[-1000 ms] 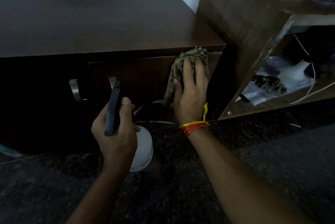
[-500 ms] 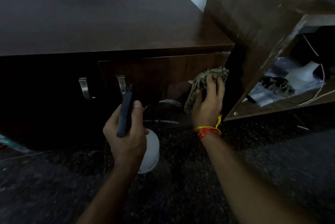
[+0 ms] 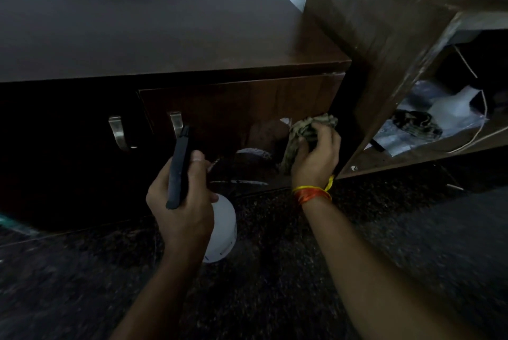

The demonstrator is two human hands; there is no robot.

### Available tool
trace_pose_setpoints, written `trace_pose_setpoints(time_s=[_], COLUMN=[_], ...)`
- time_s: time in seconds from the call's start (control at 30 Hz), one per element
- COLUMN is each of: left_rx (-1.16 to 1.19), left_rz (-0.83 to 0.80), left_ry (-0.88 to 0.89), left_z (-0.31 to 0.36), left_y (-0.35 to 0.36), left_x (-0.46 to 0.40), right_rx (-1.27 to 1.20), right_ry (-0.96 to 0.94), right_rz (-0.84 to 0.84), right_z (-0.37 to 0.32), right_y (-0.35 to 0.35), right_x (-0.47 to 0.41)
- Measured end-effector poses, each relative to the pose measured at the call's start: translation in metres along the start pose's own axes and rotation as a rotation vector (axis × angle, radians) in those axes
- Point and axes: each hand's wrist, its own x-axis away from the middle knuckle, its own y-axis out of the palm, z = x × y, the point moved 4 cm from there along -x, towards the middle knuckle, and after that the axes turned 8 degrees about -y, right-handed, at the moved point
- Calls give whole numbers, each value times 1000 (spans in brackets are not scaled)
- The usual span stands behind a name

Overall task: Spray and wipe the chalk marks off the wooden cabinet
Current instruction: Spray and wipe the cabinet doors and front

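The left hand (image 3: 182, 202) hides most of the spray bottle (image 3: 222, 232).

One head-worn wide-angle camera is giving the only view, so nothing is being shared with a second one. It is looking forward and steeply down from just above the person's forearms, sitting close to a low wooden cabinet (image 3: 170, 37) whose top and front are filling the upper left. An open shelf unit (image 3: 384, 37) is leaning in at right, bent by the lens, and dark speckled floor (image 3: 275, 298) is filling the bottom.
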Motion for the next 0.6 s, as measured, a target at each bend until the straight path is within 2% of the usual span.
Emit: trace_pose_setpoints(time_s=[0.13, 0.2, 0.5, 0.6], left_rx=[5, 17, 14, 11], left_rz=[-1, -8, -32, -26], left_ry=[13, 12, 23, 7], left_z=[1, 0, 4, 2], left_y=[2, 3, 6, 4], left_x=[0, 1, 3, 2], right_rx=[-85, -91, -76, -54], right_ry=[-107, -135, -150, -182], right_rz=[193, 238, 200, 138], right_z=[-33, -45, -46, -47], right_y=[-16, -19, -12, 0], right_x=[-33, -42, -34, -19])
